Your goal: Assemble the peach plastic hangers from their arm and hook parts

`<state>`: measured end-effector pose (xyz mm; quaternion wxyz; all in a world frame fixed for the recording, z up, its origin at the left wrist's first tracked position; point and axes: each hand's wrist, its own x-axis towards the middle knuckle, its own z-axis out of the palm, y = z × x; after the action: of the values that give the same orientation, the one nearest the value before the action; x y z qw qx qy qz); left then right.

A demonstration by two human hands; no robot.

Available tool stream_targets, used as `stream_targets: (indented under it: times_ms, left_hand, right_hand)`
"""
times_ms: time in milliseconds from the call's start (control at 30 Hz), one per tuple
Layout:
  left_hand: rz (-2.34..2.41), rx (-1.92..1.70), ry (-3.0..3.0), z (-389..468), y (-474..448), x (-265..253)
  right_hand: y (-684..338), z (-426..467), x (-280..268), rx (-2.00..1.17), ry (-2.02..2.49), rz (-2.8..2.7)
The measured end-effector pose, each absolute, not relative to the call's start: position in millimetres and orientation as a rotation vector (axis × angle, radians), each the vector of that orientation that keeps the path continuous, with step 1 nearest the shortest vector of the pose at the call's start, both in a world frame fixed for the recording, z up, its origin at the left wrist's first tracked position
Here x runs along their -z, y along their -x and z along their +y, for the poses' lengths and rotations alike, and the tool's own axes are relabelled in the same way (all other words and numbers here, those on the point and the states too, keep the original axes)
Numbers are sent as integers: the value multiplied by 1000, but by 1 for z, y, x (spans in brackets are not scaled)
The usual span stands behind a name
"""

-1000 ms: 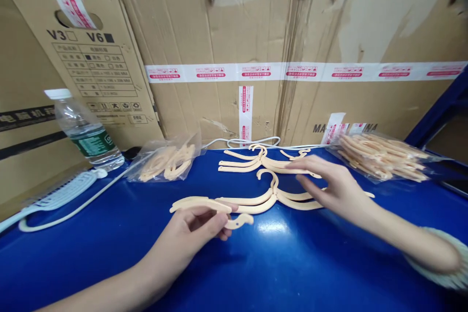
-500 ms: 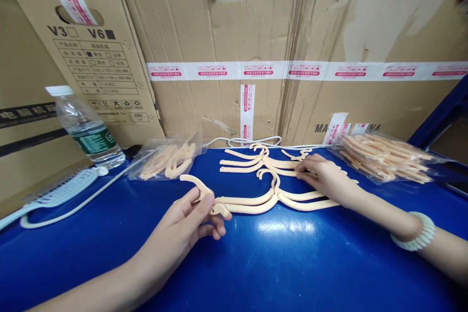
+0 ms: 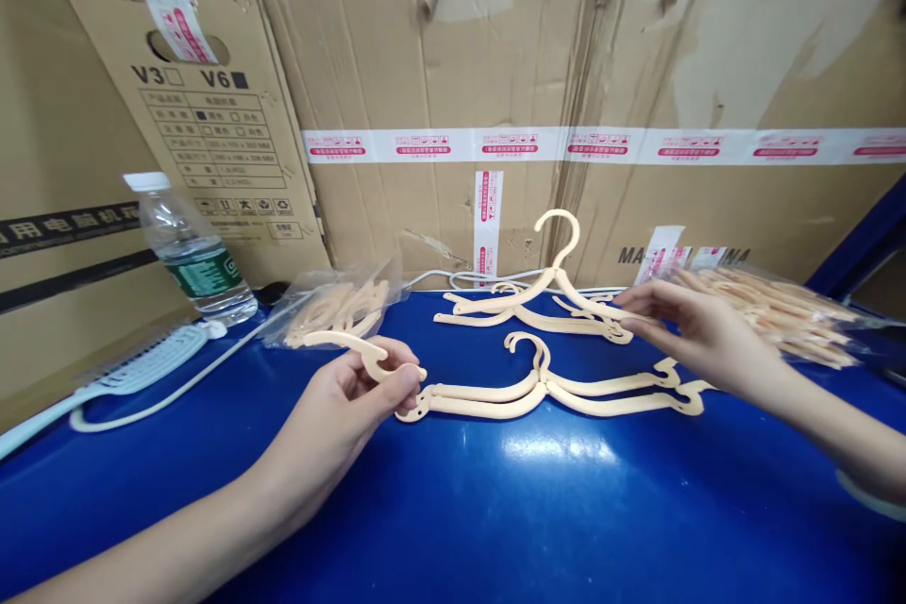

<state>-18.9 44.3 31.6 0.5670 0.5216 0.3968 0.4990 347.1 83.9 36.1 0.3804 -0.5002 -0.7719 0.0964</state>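
Between the thumb and fingers of my left hand (image 3: 368,392) is a small curved beige plastic hanger piece (image 3: 346,342). My right hand (image 3: 690,326) pinches one end of a beige clothes hanger (image 3: 559,278), which is lifted and tilted with its hook up. Under it, another hanger (image 3: 481,319) lies on the blue table (image 3: 495,510). Nearer to me, two more hangers (image 3: 488,408) lie side by side, their hooks pointing away and small hooked pieces at their right ends. My left fingers are close to their left ends.
Clear bags of beige hanger parts lie at the left (image 3: 340,307) and right (image 3: 771,311). A water bottle (image 3: 202,269) and a pale blue hairbrush (image 3: 148,363) are on the left. Cardboard boxes (image 3: 439,66) stand along the back, with a white cable (image 3: 439,278) before them.
My right hand has taken hold of one of the rear hangers and raised it off the table. The small piece in my left hand has turned and moved slightly left.
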Motion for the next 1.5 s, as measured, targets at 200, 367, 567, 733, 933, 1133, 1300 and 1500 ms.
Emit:
stream_targets:
  times_ms: [200,367,567,733,933,1133,1300,1500]
  left_hand:
    - [904,-1212,-1219,49,23,-28]
    - [762,-1148,-1153,50,21,-25]
    - [682,-1097,-1105,49,21,-24]
    - [670,-1025,-1036,47,20,-27]
    - [663,-1002,-1040,44,20,-29]
    - [722,-998,-1102,43,22,-29]
    - [785,-1022,-1086,43,22,-28]
    - [834,-1091,-1098,42,22,-28]
  right_hand:
    - [-349,67,-56,-279,1256,-2094]
    - [-343,63,-58,-238,1188,-2155]
    - [-339,59,-56,-265,1154,-2164]
    - [-336,56,-57,-269,1146,-2199]
    - [-334,56,-58,-207,1147,-2194]
    - [-333,55,-55,-257,1136,-2191]
    - [-331,53,-53,-227,1145,-2194]
    - [-324,48,-53,-296,1235,-2172]
